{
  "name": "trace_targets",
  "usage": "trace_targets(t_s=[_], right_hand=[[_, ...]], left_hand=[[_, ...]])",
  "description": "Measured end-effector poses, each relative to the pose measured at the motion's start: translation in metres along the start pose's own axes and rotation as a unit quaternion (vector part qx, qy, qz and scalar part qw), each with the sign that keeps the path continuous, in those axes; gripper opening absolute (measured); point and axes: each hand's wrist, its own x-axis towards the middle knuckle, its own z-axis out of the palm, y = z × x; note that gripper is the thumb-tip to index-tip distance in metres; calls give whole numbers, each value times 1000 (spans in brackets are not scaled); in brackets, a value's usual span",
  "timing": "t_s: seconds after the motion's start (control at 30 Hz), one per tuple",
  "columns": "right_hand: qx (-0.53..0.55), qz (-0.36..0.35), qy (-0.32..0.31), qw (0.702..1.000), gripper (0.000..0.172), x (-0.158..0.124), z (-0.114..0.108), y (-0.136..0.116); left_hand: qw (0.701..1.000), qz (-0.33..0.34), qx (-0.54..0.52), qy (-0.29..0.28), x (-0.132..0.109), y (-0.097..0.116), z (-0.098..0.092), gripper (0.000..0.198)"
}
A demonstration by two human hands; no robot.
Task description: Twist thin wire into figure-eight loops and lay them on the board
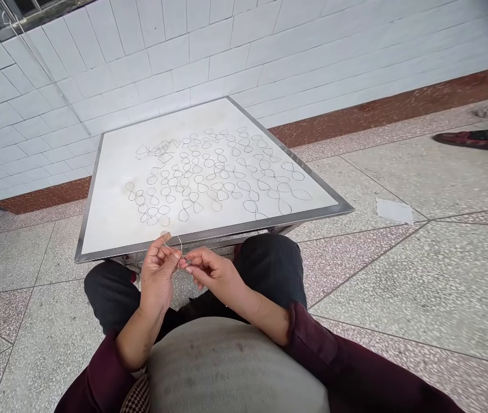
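Observation:
Both hands meet just below the near edge of a low white table. My left hand pinches a thin wire loop that arcs up from its fingertips. My right hand pinches the other end of the same wire, fingers pressed together. On the table lie several bent wire figure-eight shapes in rough rows, and a tangle of loose wire sits at the back left.
The table has a metal rim and stands against a white tiled wall. My knees in dark trousers are under its near edge. Another person's shoe rests on the terrazzo floor at far right. A white paper scrap lies on the floor.

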Motion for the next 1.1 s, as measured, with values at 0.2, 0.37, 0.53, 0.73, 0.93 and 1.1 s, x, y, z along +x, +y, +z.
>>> trace_targets(t_s=[0.2, 0.37, 0.53, 0.73, 0.93, 1.1], right_hand=[[-9, -56, -7, 998, 20, 0, -1, 9], [-69, -124, 16, 990, 19, -1, -3, 7], [-132, -136, 36, 981, 18, -1, -2, 3], [-124, -85, 72, 986, 8, 2, 3, 4], [-167, -99, 76, 978, 9, 1, 2, 3], [-177, -106, 87, 975, 11, 1, 3, 7]], left_hand=[[999, 21, 37, -19, 2, -2, -2, 43], [998, 31, 50, -23, 3, -5, -4, 42], [998, 27, 54, -25, 2, -5, -3, 41], [998, 19, 50, -31, 1, -5, -1, 42], [997, 9, 72, -28, 0, -6, 0, 40], [997, 4, 80, -14, 0, -12, -3, 41]])
